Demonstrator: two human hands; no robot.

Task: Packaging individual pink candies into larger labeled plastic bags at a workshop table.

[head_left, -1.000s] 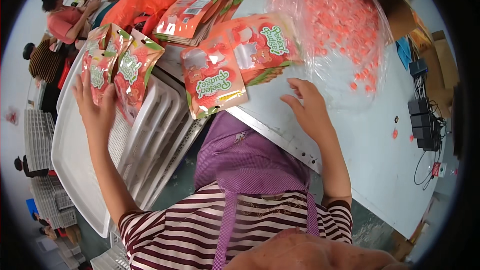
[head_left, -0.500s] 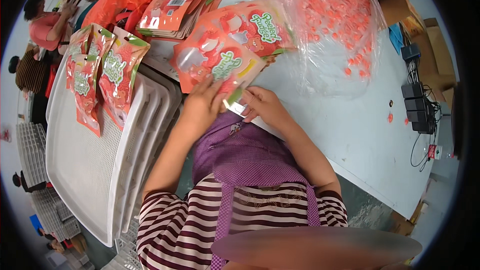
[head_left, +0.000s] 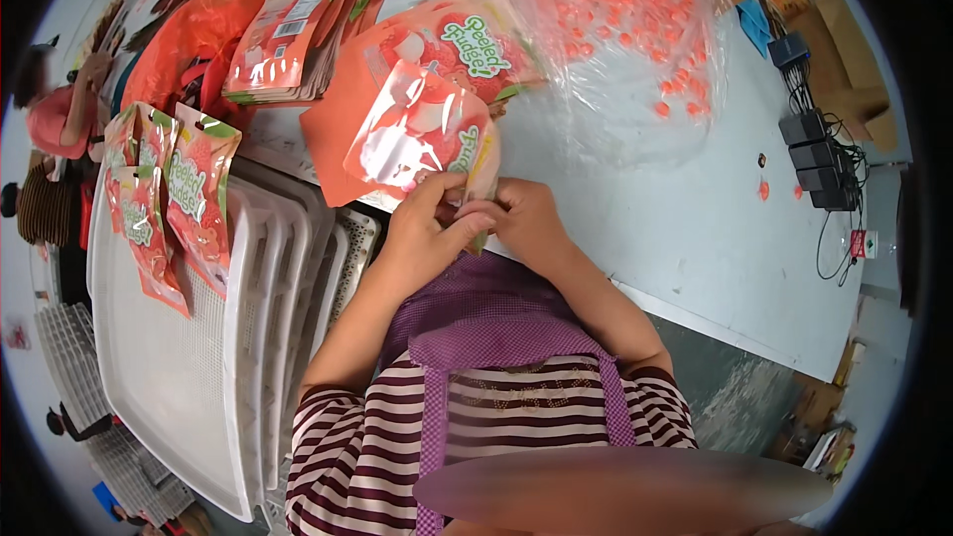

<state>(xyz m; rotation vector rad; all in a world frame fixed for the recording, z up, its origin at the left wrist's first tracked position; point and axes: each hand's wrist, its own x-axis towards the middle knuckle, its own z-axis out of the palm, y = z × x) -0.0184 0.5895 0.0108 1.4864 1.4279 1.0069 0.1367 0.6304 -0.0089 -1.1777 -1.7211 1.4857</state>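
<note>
Both hands meet just in front of my chest on one orange and green candy pouch (head_left: 422, 134). My left hand (head_left: 422, 228) pinches its lower edge from the left, and my right hand (head_left: 526, 223) grips the same edge from the right. The pouch stands tilted up over the table edge. More pouches of the same kind (head_left: 452, 40) lie flat on the table just behind it.
Stacked white slotted trays (head_left: 179, 367) sit at my left, with three filled pouches (head_left: 164, 203) lying on them. A clear bag of pink candies (head_left: 615, 30) lies at the back, beside a pile of empty pouches (head_left: 298, 30). Power adapters and cables (head_left: 814, 164) sit far right. Another person (head_left: 60, 119) works far left.
My left hand left the pouches on the trays and came to the middle. Both hands picked up one pouch from the pile and now hold it upright by its lower edge.
</note>
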